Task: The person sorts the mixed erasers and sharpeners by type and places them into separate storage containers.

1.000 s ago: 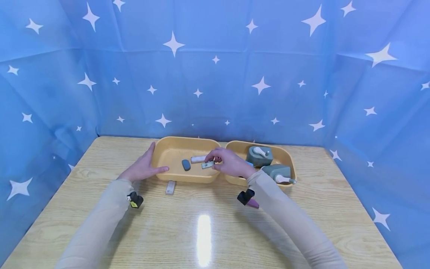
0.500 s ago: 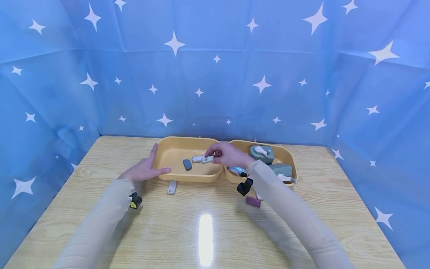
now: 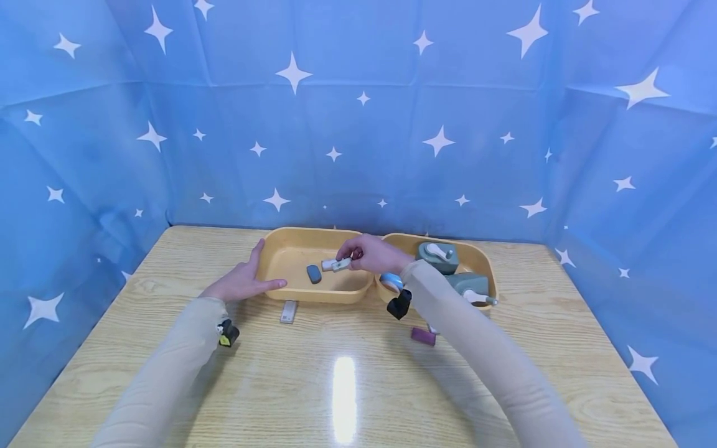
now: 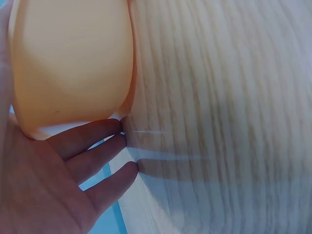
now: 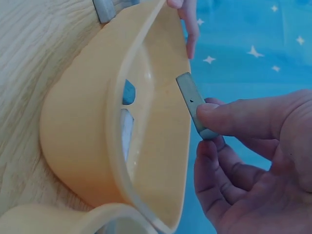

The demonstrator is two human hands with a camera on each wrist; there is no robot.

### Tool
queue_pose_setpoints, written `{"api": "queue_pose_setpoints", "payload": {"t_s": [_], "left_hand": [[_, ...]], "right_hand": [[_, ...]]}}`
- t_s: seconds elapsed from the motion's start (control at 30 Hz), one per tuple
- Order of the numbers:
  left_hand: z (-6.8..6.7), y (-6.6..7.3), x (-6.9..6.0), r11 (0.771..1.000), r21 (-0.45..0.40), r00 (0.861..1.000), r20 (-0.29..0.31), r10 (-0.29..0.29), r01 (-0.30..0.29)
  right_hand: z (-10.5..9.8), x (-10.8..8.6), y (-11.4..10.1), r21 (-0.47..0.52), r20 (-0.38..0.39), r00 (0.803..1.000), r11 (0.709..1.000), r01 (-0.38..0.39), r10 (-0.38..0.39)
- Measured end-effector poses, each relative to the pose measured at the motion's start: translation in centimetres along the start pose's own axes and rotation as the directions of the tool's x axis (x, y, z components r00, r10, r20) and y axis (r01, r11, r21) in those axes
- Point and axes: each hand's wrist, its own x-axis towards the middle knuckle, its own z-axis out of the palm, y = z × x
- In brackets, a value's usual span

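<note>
My right hand [image 3: 374,254] pinches a small flat pale-green bar [image 3: 341,265] with a dark mark, raised over the right part of the left tan tray [image 3: 291,296]. The right wrist view shows this bar [image 5: 191,100] between thumb and fingers, clear of the tray wall. Inside the tray lie a dark blue rounded block [image 3: 314,274] and a white bar [image 3: 327,265], partly hidden behind the held one. My left hand [image 3: 242,283] rests at the tray's left end, thumb by the near rim. In the left wrist view its fingers [image 4: 105,191] extend fairly straight beside the tray.
A second tan tray [image 3: 486,264] adjoins on the right, holding two grey-green devices [image 3: 442,264] with white crank handles and a blue ring-shaped item [image 3: 392,281]. On the table lie a grey-white bar [image 3: 288,312] and a purple bar [image 3: 423,336], with a light piece partly behind the right sleeve.
My right hand has lifted the pale-green bar a little and shifted slightly left with it. The blue ring-shaped item and purple bar are less covered. The left hand keeps its place at the tray.
</note>
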Motion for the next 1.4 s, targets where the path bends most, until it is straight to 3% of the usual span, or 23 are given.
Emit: {"api": "queue_pose_setpoints", "payload": {"t_s": [0.6, 0.87, 1.1, 1.4], "left_hand": [[0.5, 0.4, 0.3, 0.999, -0.045, 1.0, 0.01, 0.009, -0.009], [0.5, 0.1, 0.2, 0.999, -0.036, 1.0, 0.006, 0.002, -0.002], [0.4, 0.0, 0.3, 0.999, -0.048, 1.0, -0.006, 0.022, -0.022], [0.1, 0.0, 0.0, 0.999, -0.054, 1.0, 0.004, 0.005, -0.004]], "right_hand": [[-0.4, 1.2, 0.2, 0.092, 0.055, 0.992, 0.989, -0.115, 0.111], [-0.4, -0.2, 0.6, 0.051, 0.052, 0.996, 0.995, -0.081, 0.078], [-0.7, -2.8, 0.4, 0.003, 0.028, 0.999, 1.0, -0.02, 0.02], [-0.7, -5.7, 0.3, -0.018, 0.017, 1.0, 1.0, 0.012, -0.012]]}}
